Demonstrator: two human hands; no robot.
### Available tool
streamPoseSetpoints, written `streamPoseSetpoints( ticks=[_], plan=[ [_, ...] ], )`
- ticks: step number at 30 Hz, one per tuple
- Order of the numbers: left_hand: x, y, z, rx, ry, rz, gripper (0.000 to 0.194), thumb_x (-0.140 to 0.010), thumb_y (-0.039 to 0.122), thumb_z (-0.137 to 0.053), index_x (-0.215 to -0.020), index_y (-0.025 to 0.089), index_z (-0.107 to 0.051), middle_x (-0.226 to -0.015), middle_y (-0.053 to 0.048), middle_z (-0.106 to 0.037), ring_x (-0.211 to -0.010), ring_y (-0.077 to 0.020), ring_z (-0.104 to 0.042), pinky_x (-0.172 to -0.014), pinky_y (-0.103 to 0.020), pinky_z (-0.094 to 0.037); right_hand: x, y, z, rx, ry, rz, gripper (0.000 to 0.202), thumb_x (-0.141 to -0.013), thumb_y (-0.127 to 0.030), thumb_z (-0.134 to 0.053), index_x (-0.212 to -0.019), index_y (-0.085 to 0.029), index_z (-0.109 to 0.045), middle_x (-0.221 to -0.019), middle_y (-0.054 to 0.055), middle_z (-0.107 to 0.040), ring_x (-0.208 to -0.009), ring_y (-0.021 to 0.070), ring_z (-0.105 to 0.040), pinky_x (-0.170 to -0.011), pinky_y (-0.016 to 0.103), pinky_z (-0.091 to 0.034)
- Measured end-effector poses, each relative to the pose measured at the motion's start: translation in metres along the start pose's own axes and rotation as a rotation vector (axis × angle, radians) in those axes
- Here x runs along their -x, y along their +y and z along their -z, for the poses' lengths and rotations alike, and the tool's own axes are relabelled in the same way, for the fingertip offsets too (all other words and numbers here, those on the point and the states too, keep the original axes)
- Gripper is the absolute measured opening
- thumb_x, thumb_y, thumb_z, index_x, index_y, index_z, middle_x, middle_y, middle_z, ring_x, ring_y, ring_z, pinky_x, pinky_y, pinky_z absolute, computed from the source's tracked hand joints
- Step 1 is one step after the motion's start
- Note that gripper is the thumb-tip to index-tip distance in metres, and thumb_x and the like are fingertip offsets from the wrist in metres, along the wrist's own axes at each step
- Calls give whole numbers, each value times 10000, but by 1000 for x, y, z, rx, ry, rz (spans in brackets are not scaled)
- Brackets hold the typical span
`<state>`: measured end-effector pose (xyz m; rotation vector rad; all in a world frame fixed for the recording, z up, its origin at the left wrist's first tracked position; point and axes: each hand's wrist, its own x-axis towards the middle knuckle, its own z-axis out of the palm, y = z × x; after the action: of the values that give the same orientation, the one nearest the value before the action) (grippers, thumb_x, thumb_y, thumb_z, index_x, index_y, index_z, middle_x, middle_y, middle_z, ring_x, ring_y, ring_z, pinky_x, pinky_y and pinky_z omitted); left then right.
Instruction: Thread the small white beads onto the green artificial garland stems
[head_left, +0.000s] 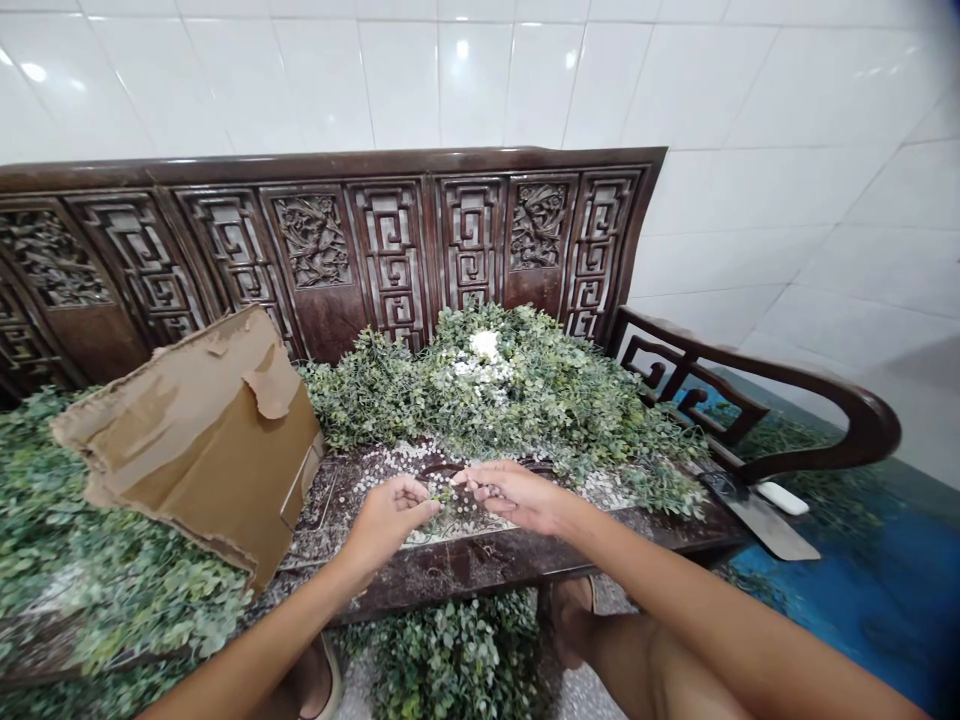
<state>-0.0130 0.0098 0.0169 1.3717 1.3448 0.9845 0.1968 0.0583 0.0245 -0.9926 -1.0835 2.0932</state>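
Over the seat of a dark wooden bench (465, 565), my left hand (394, 515) is closed, thumb and fingers pinched at a small green leafy sprig (444, 493). Facing it from the right, my right hand (514, 495) is also closed, its fingers curled and its fingertips close to the sprig. Whatever the right fingers hold is too small to make out. Small white round pieces (375, 468) lie scattered on the seat around both hands. Behind them spreads a big pile of artificial-looking green foliage (600, 400), with a heap of white pieces (484, 347) on top.
A torn cardboard piece (225, 440) leans at the left, over more foliage (150, 580). The carved backrest (315, 240) runs behind. At the right are the curved armrest (825, 400), a phone-like dark object (724, 487) and a white case (784, 497). More greenery (457, 660) sits below the seat.
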Motion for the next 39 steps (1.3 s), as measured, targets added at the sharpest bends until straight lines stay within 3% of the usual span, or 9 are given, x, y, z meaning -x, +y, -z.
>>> streamPoseSetpoints(
  ticks=[7, 11, 15, 22, 29, 34, 39],
  plan=[
    [4, 5, -5, -8, -12, 43, 250, -670, 340, -682, -839, 157, -710, -932, -78, -741, -873, -221, -656, -810, -318, -485, 7, -4, -6, 78, -42, 42, 320, -606, -363, -841, -712, -122, -658, -663, -12, -573, -493, 33, -334, -431, 211, -104],
    [6, 7, -8, -78, -58, -11, 275, -750, 407, -618, -811, 159, -719, -805, -47, -725, -765, -206, -622, -696, -284, -459, 5, 3, -14, 131, -71, 43, 341, -613, -401, -833, -716, -131, -652, -649, -20, -571, -506, 45, -365, -449, 212, -136],
    [8, 11, -10, -172, -80, -87, 343, -816, 459, -541, -746, 163, -700, -663, -8, -647, -654, -171, -544, -603, -251, -390, 4, 6, -21, 141, 13, 75, 364, -600, -434, -829, -731, -133, -670, -652, -18, -590, -515, 54, -376, -473, 215, -169],
    [12, 18, -15, -214, -48, -132, 357, -822, 461, -520, -631, 177, -622, -640, -6, -616, -666, -173, -528, -625, -243, -375, 4, 10, -29, 152, 82, 119, 327, -623, -436, -797, -733, -146, -698, -743, 19, -659, -589, 85, -455, -516, 220, -229],
    [14, 20, -15, -222, -36, -127, 333, -807, 407, -513, -576, 176, -579, -580, 9, -561, -628, -160, -497, -593, -240, -345, 5, 12, -35, 188, 123, 165, 298, -651, -411, -779, -710, -138, -675, -563, -29, -572, -448, 49, -308, -457, 227, -147],
    [14, 23, -16, -167, -25, -77, 307, -779, 394, -520, -577, 177, -599, -620, -4, -609, -677, -175, -541, -632, -249, -375, 6, 11, -37, 192, 123, 168, 312, -646, -417, -779, -725, -138, -664, -510, -54, -509, -430, 46, -292, -441, 229, -137],
    [14, 24, -17, -102, -14, -41, 308, -771, 402, -537, -573, 178, -613, -626, -13, -627, -697, -187, -546, -661, -264, -391, 7, 10, -37, 163, 95, 181, 346, -629, -435, -795, -729, -133, -660, -562, -36, -555, -440, 43, -325, -448, 225, -156]
  ],
)
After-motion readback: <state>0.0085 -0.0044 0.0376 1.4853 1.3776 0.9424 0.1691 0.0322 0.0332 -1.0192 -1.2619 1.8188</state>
